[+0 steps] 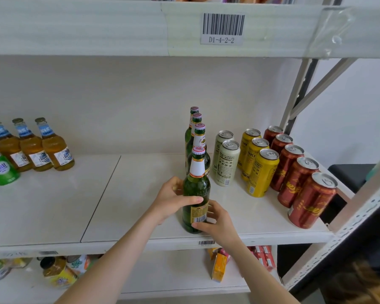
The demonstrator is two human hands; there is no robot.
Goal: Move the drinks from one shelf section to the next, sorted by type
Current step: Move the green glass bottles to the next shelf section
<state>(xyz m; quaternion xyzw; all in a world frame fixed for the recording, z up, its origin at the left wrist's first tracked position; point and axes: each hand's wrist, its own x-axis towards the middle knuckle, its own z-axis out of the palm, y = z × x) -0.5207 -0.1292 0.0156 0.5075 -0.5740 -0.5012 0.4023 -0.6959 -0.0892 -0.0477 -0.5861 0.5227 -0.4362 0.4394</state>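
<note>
Gripping one green bottle of four, left hand high, right hand low

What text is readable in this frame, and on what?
"D1-4-2-2": white barcode label on the upper shelf edge.
"DK", cut off: middle tall yellow can.
Too blurred or small to read: gold label of the held green glass bottle; blue-labelled amber bottles; short green can; tall pale cans; tall red cans; small barcode sticker on the lower shelf edge.
</note>
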